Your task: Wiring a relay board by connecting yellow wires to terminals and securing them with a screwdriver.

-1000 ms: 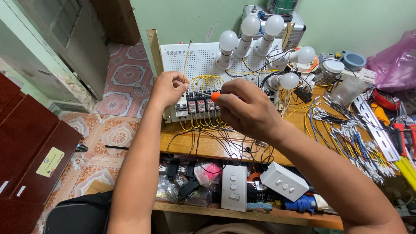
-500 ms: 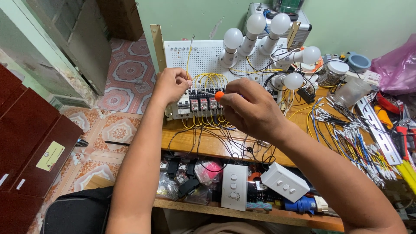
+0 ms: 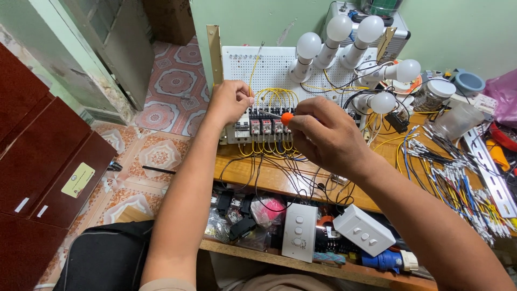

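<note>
A white perforated panel (image 3: 272,67) stands on the wooden bench (image 3: 280,180). Along its lower edge runs a row of small relays (image 3: 258,128) with looping yellow wires (image 3: 276,96). My right hand (image 3: 328,134) grips a screwdriver whose orange handle (image 3: 287,118) shows at my fingertips, its shaft pointing left over the relays. My left hand (image 3: 231,101) pinches a yellow wire (image 3: 253,67) that rises from the left end of the relay row. Several white bulbs (image 3: 340,29) stick out of the panel's right side.
Loose coloured wires with ferrules (image 3: 458,178) lie at the right, by a metal rail (image 3: 487,170) and a plastic jar (image 3: 433,94). White switch boxes (image 3: 363,229) and parts sit on the lower shelf. A black bag (image 3: 107,258) and dark red cabinet (image 3: 37,156) stand at the left.
My hands stay at the relay row; the view has shifted slightly. The right hand with the screwdriver sits a little lower and to the right.
</note>
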